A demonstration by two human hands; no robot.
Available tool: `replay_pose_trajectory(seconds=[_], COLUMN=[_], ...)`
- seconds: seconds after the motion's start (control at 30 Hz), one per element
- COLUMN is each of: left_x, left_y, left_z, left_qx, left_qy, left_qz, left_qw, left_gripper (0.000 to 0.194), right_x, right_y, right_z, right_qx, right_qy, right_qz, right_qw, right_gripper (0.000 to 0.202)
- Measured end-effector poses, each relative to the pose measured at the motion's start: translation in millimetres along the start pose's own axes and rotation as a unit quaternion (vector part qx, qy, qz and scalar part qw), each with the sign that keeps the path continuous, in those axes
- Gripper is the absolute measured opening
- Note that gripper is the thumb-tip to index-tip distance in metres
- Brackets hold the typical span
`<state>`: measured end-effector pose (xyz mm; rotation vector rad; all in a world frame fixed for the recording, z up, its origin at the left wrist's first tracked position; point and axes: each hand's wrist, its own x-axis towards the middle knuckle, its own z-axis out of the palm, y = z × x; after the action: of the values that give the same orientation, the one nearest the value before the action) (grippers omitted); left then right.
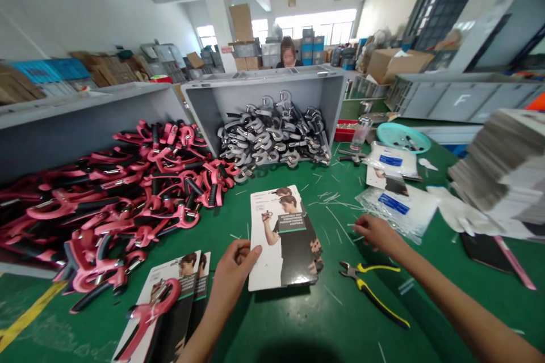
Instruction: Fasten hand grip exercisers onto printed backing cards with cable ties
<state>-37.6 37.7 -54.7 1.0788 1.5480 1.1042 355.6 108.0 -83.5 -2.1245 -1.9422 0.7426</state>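
My left hand (237,264) grips the left edge of a small stack of printed cardboard packaging cards (266,261), thumb on top. The top card shows a person and the words "adjustable grip strengthener". To its right, my right hand (377,233) is held over the table with its fingers pinched together; what is in them, if anything, is too small to make out. Below that hand lie yellow-and-black cutting pliers (374,289), jaws apart. Left of my left hand, a pink hand grip strengthener (155,317) rests on more printed cards (187,289).
Pink hand grips (149,176) spill from a grey bin at left; grey ones (272,130) fill another bin (332,119) ahead. Thin clear strips (334,198) are scattered on the green table. Plastic bags (395,210), a turquoise plate (402,136) and a paper stack (502,164) stand right. A person (288,54) sits beyond.
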Motion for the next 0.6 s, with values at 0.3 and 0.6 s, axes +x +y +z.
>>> replay_pose_trajectory(seconds=[0.3,0.6], left_x=[-7,-25], left_y=[5,28], left_z=[2.5,-12.9], left_qx=[-0.075,-0.218], left_qy=[0.043,0.065], left_qz=[0.014,-0.037], left_qw=[0.996,0.973], left_gripper=[0.041,0.042], right_x=[17,-34], right_y=[-39,-58], right_z=[22,-15], right_qx=[0.043,0.266], right_qy=[-0.002,-0.104], right_qz=[-0.045,-0.098], right_qw=[0.998,0.953], right_gripper=[0.006,0.036])
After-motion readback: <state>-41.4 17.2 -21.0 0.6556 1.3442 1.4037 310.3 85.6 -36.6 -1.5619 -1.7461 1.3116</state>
